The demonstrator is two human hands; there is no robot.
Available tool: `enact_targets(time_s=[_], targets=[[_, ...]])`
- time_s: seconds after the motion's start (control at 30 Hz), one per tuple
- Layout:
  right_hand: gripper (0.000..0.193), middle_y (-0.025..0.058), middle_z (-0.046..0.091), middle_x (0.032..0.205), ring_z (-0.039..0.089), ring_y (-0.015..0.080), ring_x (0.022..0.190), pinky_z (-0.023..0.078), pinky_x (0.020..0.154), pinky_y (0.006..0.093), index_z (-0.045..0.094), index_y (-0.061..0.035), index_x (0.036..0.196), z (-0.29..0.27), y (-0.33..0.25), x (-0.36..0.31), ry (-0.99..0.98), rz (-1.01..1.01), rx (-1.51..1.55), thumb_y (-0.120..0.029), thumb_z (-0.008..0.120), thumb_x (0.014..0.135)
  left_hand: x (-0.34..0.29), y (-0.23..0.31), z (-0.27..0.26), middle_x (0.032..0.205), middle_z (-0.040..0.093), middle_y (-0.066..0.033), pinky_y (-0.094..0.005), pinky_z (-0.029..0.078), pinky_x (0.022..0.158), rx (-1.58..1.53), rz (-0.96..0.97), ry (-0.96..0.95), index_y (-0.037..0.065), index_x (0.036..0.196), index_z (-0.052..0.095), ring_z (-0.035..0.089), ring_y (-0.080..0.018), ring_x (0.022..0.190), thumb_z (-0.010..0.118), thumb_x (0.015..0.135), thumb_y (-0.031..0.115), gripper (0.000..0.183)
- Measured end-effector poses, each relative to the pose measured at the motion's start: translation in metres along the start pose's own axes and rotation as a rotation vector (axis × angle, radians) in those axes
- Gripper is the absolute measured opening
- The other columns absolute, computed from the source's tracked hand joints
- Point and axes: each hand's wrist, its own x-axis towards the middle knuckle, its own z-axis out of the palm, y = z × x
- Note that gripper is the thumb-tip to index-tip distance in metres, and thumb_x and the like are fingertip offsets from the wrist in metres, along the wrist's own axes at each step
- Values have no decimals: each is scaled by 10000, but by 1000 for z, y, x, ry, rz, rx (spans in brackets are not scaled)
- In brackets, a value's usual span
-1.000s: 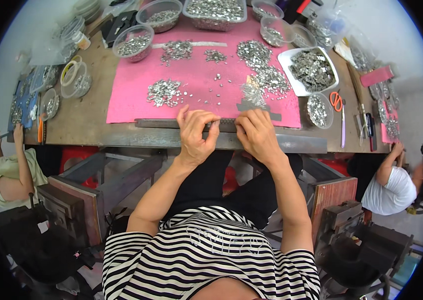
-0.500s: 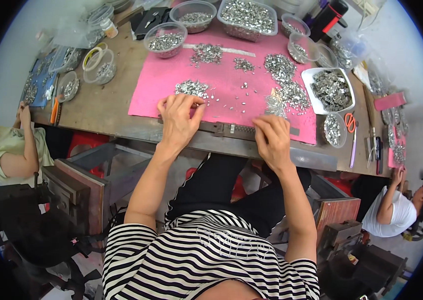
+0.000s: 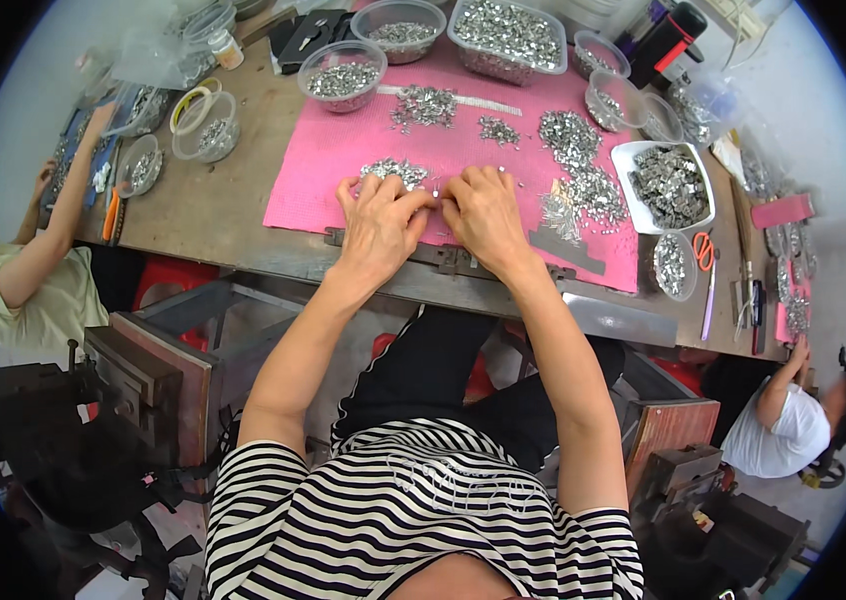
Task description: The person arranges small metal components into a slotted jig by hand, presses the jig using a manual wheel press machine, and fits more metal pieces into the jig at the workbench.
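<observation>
- Where both hands meet at the near edge of the pink mat (image 3: 343, 165), the left hand (image 3: 380, 225) and right hand (image 3: 484, 215) pinch small metal pieces (image 3: 395, 170), each grip narrow, fingertips together for fine work.
- Beyond the mat stand clear bowls (image 3: 343, 75); a white tray (image 3: 665, 185) sits right of the mat.
- Loose heaps (image 3: 573, 140) crowd the mat's right half.

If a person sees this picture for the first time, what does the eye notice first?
First the bright pink mat on the wooden table, strewn with heaps of small silvery metal parts. At its near edge the left hand and the right hand meet, fingertips together beside a small pile of parts. Clear bowls and a white tray of the same parts ring the mat.
</observation>
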Motion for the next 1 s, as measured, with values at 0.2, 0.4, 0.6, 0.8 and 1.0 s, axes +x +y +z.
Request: enact_targets(time_s=[0.2, 0.4, 0.6, 0.8, 1.0], targets=[[68, 96, 606, 837, 597, 284, 827, 426, 816, 410, 637, -45, 900, -35, 5, -22, 12, 72, 207, -51, 682, 849, 3, -8, -4, 876, 577, -17, -555, 317, 1000, -30, 109, -68, 163, 939, 742, 553, -237, 949, 755, 821, 147, 120], [121, 100, 627, 905, 609, 290, 870, 454, 792, 384, 617, -22, 926, -63, -2, -66, -28, 179, 348, 13, 686, 833, 5, -12, -6, 843, 604, 2, -496, 320, 998, -28, 65, -108, 122, 905, 707, 568, -208, 904, 750, 866, 183, 84], [175, 87, 610, 933, 580, 290, 879, 433, 788, 397, 613, -43, 930, -52, -6, -78, 47, 59, 254, 14, 711, 797, 3, -12, -9, 839, 594, -29, -510, 348, 959, -90, 48, -143, 123, 905, 708, 571, -241, 921, 762, 846, 182, 100], [171, 80, 662, 960, 610, 278, 873, 437, 776, 382, 660, -21, 939, -57, -8, -75, 79, -74, 156, 31, 730, 793, 3, -12, -17, 821, 603, -28, -477, 351, 923, -100, 21, -166, 111, 869, 718, 571, -236, 903, 764, 845, 182, 88], [111, 85, 645, 896, 617, 275, 864, 446, 779, 392, 701, -44, 957, -45, -4, -37, 58, -17, 169, -23, 720, 849, 2, -11, -14, 821, 615, -29, -464, 354, 913, -91, 52, -131, 106, 876, 718, 578, -235, 901, 753, 836, 150, 70]])
